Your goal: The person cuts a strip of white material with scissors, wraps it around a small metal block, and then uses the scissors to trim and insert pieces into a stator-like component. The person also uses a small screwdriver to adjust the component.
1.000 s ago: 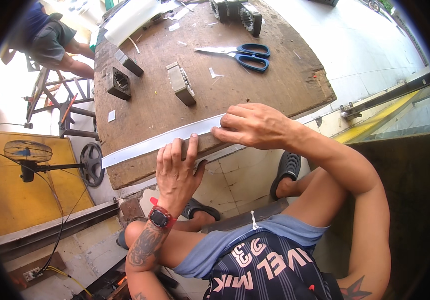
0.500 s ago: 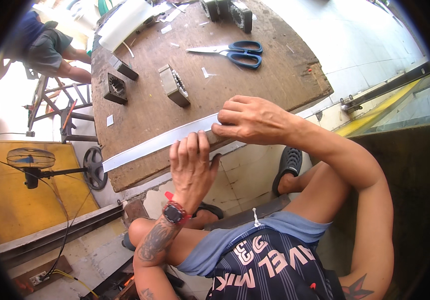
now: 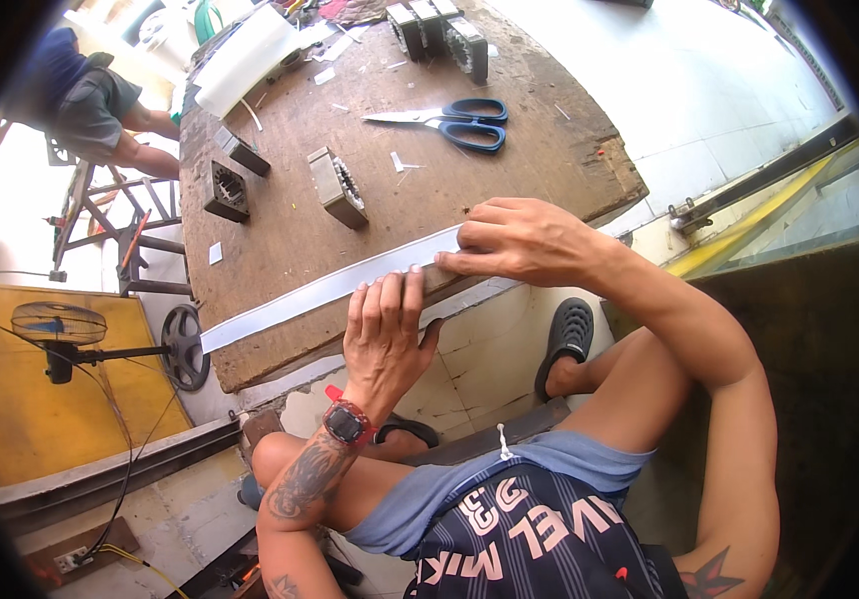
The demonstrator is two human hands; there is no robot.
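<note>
A long narrow white strip [image 3: 325,290], like paper or thin sheet, lies slantwise along the near edge of the worn wooden table [image 3: 549,150]. My left hand [image 3: 385,334] rests its outstretched fingers on the strip's lower edge, its thumb apart below the table's rim. Farther right, my right hand [image 3: 514,240] has its fingers curled and pinched on the strip's right end, which they cover. Beyond the strip stands a slotted grey metal core [image 3: 335,188]. Blue-handled scissors [image 3: 446,120] lie farther back with their blades pointing left.
Two more metal blocks [image 3: 227,190] stand at the table's left, and several slotted cores [image 3: 434,35] at the back. A white sheet [image 3: 245,70] and paper scraps lie at the far left. Another person [image 3: 100,105] is beyond, left; a fan [image 3: 60,327] is below.
My right hand has slid slightly rightward along the strip, away from my left hand. The left hand keeps about the same place on it. The whole view has shifted a little.
</note>
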